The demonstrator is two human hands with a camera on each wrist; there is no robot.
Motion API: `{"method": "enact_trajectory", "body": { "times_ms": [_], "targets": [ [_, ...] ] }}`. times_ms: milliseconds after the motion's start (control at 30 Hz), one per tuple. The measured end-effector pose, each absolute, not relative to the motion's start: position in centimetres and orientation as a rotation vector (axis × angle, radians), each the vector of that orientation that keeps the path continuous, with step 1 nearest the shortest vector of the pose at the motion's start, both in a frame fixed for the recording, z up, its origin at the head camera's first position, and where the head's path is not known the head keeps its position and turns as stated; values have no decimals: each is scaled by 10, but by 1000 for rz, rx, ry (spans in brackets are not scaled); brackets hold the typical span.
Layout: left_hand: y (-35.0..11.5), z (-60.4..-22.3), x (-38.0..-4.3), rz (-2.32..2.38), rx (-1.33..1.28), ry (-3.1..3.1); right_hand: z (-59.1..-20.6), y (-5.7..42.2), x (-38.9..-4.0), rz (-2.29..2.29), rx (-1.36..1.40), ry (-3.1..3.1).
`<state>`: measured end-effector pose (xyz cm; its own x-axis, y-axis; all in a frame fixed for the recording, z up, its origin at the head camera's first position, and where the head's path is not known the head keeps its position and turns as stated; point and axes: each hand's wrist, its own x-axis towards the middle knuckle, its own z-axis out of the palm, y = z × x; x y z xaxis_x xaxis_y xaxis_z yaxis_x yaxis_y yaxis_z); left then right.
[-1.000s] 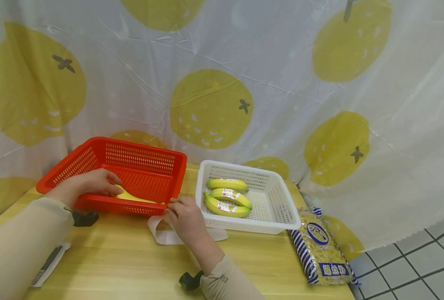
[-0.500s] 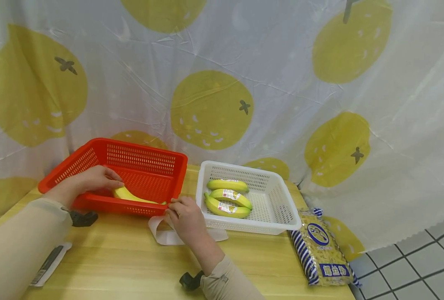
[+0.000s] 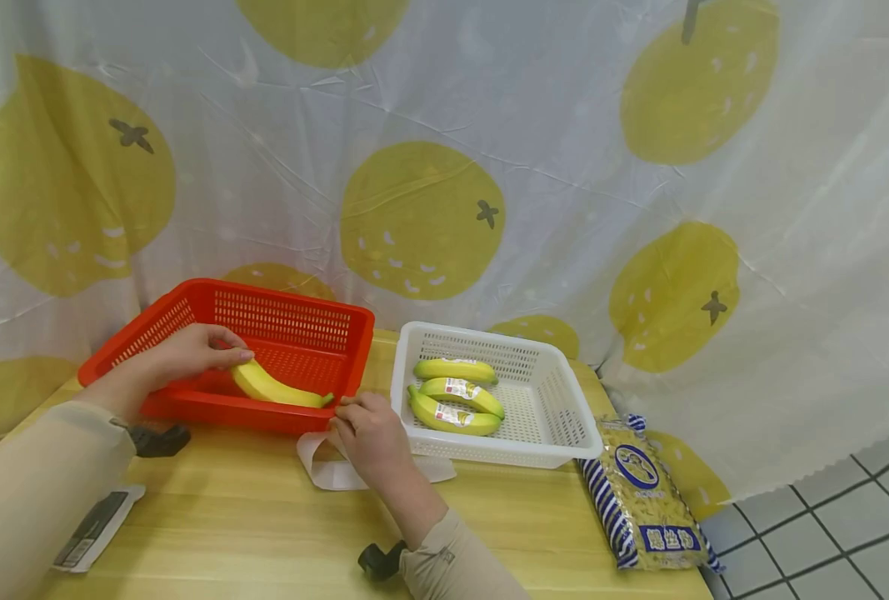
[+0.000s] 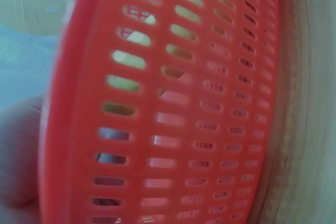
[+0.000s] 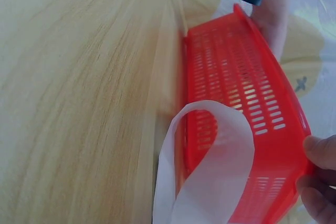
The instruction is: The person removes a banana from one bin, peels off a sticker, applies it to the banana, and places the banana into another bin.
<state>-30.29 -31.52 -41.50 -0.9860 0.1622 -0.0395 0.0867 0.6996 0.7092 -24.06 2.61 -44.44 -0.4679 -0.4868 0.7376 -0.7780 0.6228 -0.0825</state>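
Observation:
My left hand (image 3: 197,350) reaches over the near rim of the red plastic basket (image 3: 305,318) and pinches one end of a yellow banana (image 3: 275,390). The banana's other end points right, toward the basket's near right corner. In the left wrist view, the slotted red wall (image 4: 157,103) fills most of the picture, and yellow shows through its holes. At that right corner, my right hand (image 3: 375,437) grips the rim; in the right wrist view, its thumb and fingers (image 5: 321,153) pinch the red edge. A curled white strip (image 5: 220,182) lies in front of the basket.
Right of the red basket stands a white basket (image 3: 489,450) with three labelled bananas (image 3: 455,418). A bag of dry noodles (image 3: 650,500) lies at the table's right edge. A flat package (image 3: 97,529) sits beside my left sleeve. Behind hangs a lemon-printed curtain (image 3: 556,200).
My left hand has risen slightly, lifting the banana's held end, so more of the banana shows above the near rim. My right hand has stayed at the corner.

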Motion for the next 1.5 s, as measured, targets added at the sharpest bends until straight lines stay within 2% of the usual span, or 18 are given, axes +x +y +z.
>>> {"method": "enact_trajectory", "body": {
  "times_ms": [267, 433, 633, 833, 967, 1067, 1200, 1333, 1500],
  "targets": [
    [-309, -404, -297, 1134, 244, 3065, -445, 25, -241, 519, 971, -2149],
    [-300, -391, -273, 1230, 121, 3242, -448, 25, -242, 514, 982, -2143],
    [-280, -386, -226, 1751, -51, 3124, -451, 30, -240, 502, 1038, -2167],
    [-240, -409, -186, 2270, 73, 2779, -453, 48, -229, 633, 1188, -2044],
    [-216, -427, -169, 2479, 208, 2577, -460, 67, -212, 1007, 1257, -1940],
    [-205, -439, -166, 2461, 333, 2507, -468, 85, -196, 1490, 1158, -1973],
    [-195, -455, -171, 2335, 469, 2470, -475, 107, -187, 2021, 808, -1982],
    [-188, -471, -177, 2226, 534, 2434, -474, 119, -192, 2152, 580, -1942],
    [-185, -485, -182, 2133, 629, 2346, -472, 130, -197, 2114, 515, -2004]
  ]
}}
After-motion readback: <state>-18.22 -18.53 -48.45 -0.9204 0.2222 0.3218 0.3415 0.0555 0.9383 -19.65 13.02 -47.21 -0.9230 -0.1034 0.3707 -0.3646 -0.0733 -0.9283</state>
